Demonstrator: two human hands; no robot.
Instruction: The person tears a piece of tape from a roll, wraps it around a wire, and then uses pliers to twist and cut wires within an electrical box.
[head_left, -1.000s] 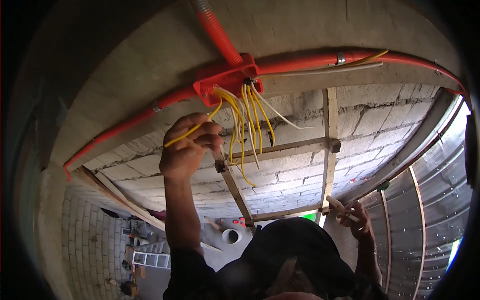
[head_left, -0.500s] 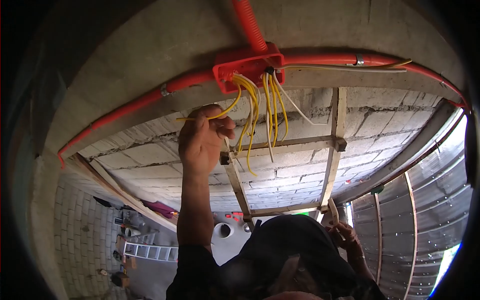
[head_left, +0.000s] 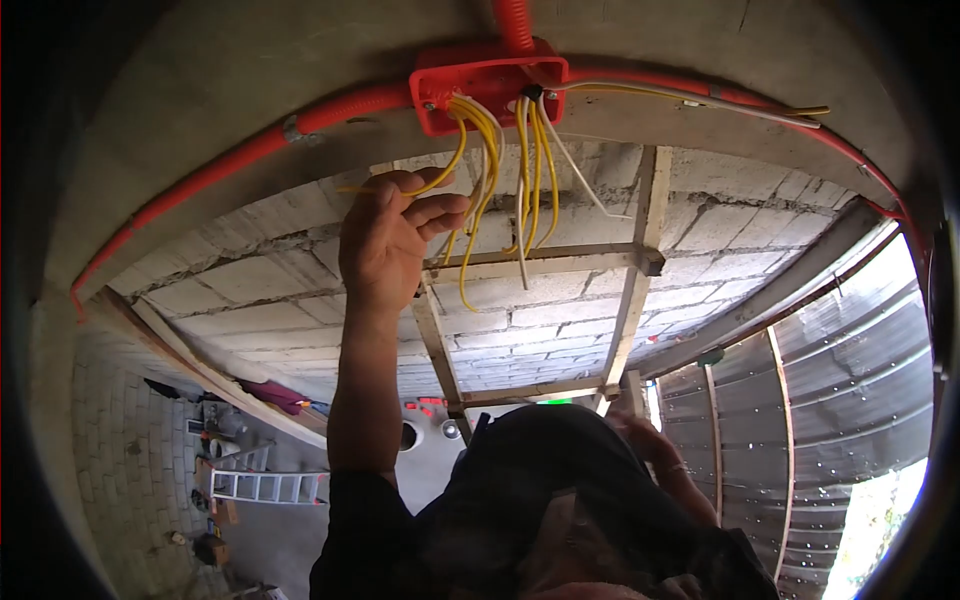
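My left hand (head_left: pixel 390 235) is raised under a red junction box (head_left: pixel 490 85), pinching a yellow wire (head_left: pixel 420 187) between thumb and fingertips. The wire's free end sticks out to the left past the thumb. Beside the hand, several other yellow wires (head_left: pixel 480 200) and white wires (head_left: pixel 523 230) dangle from the box in two bunches, the right one coming out at a black fitting (head_left: pixel 533 92). My right hand (head_left: pixel 643 437) is low on the right, close to a wooden post (head_left: pixel 635 392); its fingers are smeared and partly hidden behind the dark clothing.
Red corrugated conduit (head_left: pixel 360 105) runs along the concrete beam on both sides of the box. Below is a wooden frame (head_left: pixel 540 262) before a block wall (head_left: pixel 570 335). On the floor far down are a ladder (head_left: pixel 268 487) and a white bucket (head_left: pixel 412 436). Metal sheeting (head_left: pixel 740 430) covers the right side.
The view has shifted, so the box and wires appear higher and slightly left. My left hand still pinches the yellow wire, its other fingers more spread. My right hand has moved up and left.
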